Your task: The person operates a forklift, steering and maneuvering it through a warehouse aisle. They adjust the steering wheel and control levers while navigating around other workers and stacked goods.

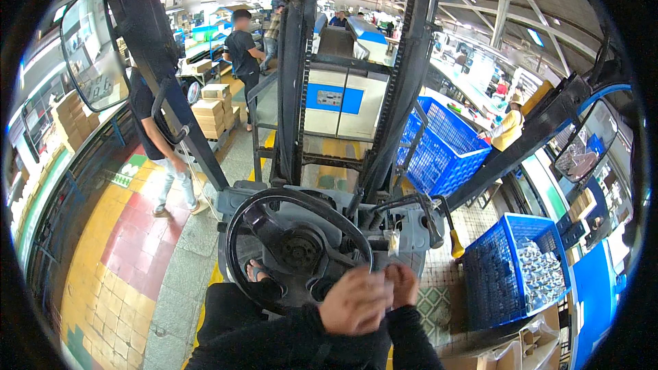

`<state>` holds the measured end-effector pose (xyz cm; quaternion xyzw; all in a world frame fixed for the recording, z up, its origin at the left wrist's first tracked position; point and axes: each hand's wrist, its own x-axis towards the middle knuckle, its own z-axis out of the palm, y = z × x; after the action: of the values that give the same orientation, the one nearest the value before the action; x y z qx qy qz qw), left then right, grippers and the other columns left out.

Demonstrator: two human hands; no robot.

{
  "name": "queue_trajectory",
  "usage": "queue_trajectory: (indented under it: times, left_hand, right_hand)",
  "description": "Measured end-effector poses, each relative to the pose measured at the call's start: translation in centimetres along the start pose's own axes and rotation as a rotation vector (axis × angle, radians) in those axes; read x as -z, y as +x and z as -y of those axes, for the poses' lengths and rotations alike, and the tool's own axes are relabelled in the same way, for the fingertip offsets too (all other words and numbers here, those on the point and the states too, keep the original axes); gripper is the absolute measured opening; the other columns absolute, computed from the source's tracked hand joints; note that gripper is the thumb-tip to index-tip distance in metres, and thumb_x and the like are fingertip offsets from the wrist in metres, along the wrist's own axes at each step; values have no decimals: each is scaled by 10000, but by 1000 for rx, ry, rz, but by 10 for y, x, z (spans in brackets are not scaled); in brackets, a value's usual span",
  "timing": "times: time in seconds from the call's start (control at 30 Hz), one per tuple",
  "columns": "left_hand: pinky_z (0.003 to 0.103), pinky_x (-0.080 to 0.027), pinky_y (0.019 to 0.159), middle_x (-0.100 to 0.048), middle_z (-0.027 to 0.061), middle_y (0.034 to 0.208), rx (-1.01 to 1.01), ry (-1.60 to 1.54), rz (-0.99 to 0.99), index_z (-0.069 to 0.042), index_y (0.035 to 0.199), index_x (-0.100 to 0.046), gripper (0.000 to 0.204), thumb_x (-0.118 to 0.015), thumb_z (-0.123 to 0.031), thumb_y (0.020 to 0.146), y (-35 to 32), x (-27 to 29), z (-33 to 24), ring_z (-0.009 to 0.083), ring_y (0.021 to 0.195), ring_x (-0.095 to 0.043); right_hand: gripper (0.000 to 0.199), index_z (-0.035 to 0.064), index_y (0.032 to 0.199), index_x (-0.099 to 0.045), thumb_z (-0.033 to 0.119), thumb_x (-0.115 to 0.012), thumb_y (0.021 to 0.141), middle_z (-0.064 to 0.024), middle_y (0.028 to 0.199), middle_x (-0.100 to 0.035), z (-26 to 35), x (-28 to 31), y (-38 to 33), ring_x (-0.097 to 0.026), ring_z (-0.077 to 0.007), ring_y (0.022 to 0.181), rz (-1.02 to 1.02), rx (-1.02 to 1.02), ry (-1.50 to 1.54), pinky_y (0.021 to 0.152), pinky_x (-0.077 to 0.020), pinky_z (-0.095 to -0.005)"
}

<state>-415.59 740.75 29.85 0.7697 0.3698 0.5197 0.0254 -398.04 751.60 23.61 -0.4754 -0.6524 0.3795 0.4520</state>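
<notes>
My two hands meet just right of the lower rim of a black forklift steering wheel (299,253). My left hand (358,301) has its fingers curled in towards the right one, slightly smeared by motion. Fingers bent, my right hand (403,285) is closed beside it. Whatever they may hold between them is hidden. Neither hand visibly grips the wheel. Control levers with dark handles (433,231) and one yellow knob (457,244) rise from the dashboard, beyond my right hand. A sandalled foot (259,273) shows through the wheel.
Ahead stands the forklift mast (293,82), facing a cream machine with a blue panel (334,98). Blue crates (439,154) are on the right; a nearer blue crate (490,277) holds many small silvery pieces. People stand at left and right. Cartons (211,111) are stacked at left.
</notes>
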Motion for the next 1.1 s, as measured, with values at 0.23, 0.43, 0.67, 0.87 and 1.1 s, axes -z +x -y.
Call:
queue_trajectory:
  times: [0.23,0.43,0.67,0.87,1.1]
  left_hand:
    - [393,-563,779,-746,163,993,372,-387,814,-53,990,-730,205,-679,-245,939,-54,38,-55,275,888,-731]
    - [486,-509,961,-686,180,1147,-10,-652,1533,-21,1283,-625,381,-544,-282,1018,118,146,0,335,1116,-643]
    - [466,-522,871,-692,177,1078,102,259,687,-16,1268,-623,398,-590,-279,972,204,212,-24,344,1001,-649]
    - [450,-534,794,-697,174,1019,31,398,168,-11,1255,-620,417,-629,-277,933,267,240,7,351,902,-655]
    - [430,-547,704,-703,170,950,-253,462,-684,-6,1239,-618,446,-675,-274,888,345,251,11,360,787,-662]
  right_hand:
    - [161,210,880,-794,287,-658,842,-62,894,-759,-29,-34,-54,-711,-290,842,611,208,-765,801,-545,-439]
    - [297,10,1161,-712,242,-632,994,-168,1085,-743,168,73,88,-729,-277,979,1522,-335,-1,923,-577,-428]
    - [395,2,1229,-661,324,-611,1006,-198,1131,-718,346,34,113,-706,-288,1041,1830,161,-564,949,-555,-428]
    - [398,-4,1218,-644,329,-598,1004,-203,1103,-708,397,1,117,-695,-279,1019,1658,505,-889,919,-543,-411]
    - [225,-11,1043,-689,181,-595,974,-159,911,-723,407,-8,151,-699,-224,818,245,1356,-568,763,-546,-348]
